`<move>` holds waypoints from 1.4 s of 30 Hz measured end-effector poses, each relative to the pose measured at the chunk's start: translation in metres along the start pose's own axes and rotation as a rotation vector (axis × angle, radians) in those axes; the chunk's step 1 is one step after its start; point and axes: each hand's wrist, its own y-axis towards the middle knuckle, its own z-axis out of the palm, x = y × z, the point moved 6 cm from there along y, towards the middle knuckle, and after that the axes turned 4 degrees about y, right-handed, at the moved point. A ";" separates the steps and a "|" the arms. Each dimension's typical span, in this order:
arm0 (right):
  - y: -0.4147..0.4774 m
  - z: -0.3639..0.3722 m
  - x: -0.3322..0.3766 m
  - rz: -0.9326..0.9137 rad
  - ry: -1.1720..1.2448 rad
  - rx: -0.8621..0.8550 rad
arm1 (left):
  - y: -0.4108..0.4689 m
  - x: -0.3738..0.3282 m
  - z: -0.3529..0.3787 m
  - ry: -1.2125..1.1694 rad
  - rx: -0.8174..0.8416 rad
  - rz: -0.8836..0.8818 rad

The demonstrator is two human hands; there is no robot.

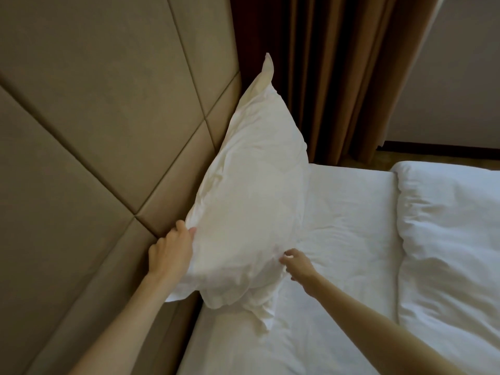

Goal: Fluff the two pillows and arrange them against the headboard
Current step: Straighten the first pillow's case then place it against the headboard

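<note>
Left hand (171, 251): clenched on the pillow (251, 190) at its near left edge, fabric pinched between thumb and fingers, knuckles close to the headboard (89, 125).

Right hand (296, 263): fingers curled at the pillow's near right edge, where the case bunches; contact is seen, a light pinch is judged likely, but a firm grip cannot be confirmed.

Pillow: held on end between the two hands, long axis running away from the person and upward, far corner peaked against the curtain (338, 77). Its left face leans on the headboard; its lower end rests on the sheet (346, 212) by the bed's far corner. Loose case hangs below the near end.

Key relation: the pillow lies ahead of both hands, tilted left. The left hand is nearer the headboard, the right nearer the open bed.

Only one pillow is clearly made out. A duvet (449, 226) lies folded back at right, well apart.
</note>
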 end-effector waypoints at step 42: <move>0.133 0.009 -0.031 0.064 0.650 -0.239 | 0.077 -0.030 0.003 -0.119 -0.180 0.095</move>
